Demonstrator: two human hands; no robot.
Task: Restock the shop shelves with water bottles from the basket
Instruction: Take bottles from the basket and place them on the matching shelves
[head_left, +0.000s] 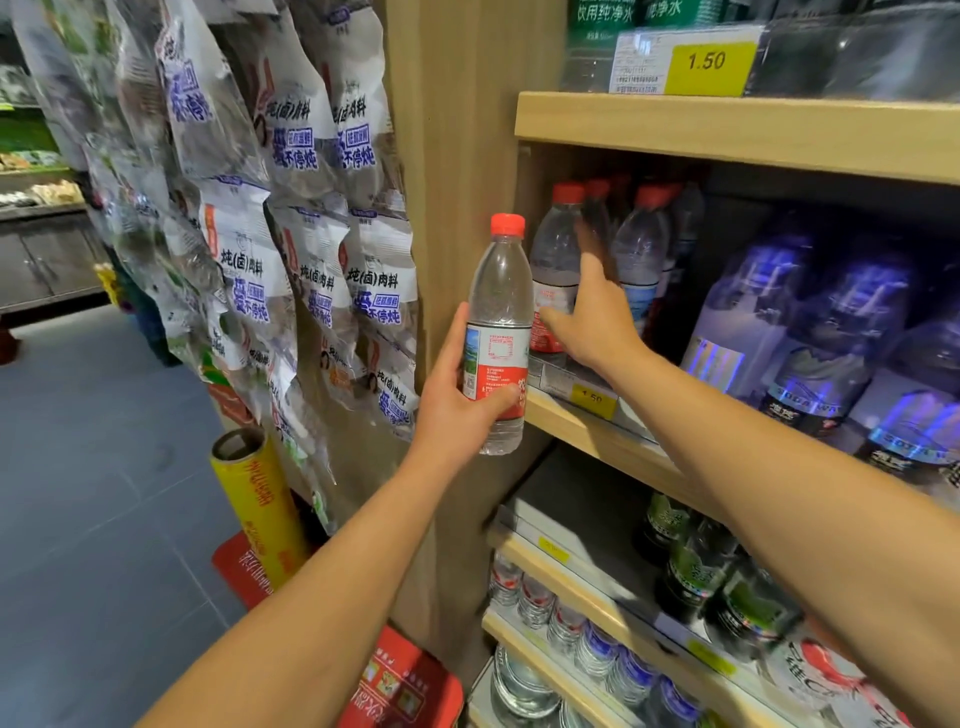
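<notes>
Left hand (457, 400) grips a bottle (496, 332); right hand (592, 317), fingers spread, presses the shelf bottles (556, 270) and could topple them

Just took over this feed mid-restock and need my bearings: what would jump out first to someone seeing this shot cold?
The left hand grips a red-capped water bottle upright, just in front of the wooden shelf. The right hand reaches in with straight fingers against the red-capped bottles already standing at the shelf's left end. Left of the shelving, a curtain of hanging spice packets fills the view.
</notes>
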